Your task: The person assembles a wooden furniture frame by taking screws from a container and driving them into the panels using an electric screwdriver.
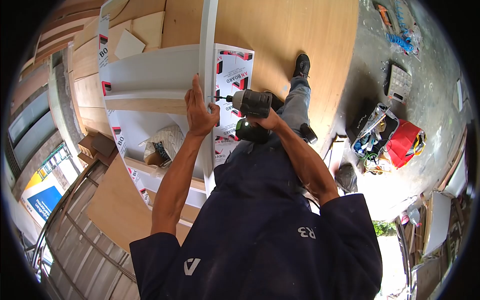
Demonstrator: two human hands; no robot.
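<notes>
My right hand [267, 121] is wrapped round the grip of a black and grey cordless drill [253, 103]. The drill lies level, and its bit [220, 97] points left at the edge of a white upright board [207, 60]. My left hand [200, 112] rests on that board beside the bit tip, its index finger stretched out along it and its thumb apart. Around them is a white cabinet frame [155, 70] with printed protective film [234, 75] on its outer faces. Whether the bit tip touches the board is too small to tell.
A wooden sheet [280, 30] lies beneath the frame. Crumpled wrapping [170, 142] sits inside a compartment. On the floor at right are a tool bag [372, 127], a red bag [404, 145], a grey tray [400, 82] and a blue coiled hose [400, 42].
</notes>
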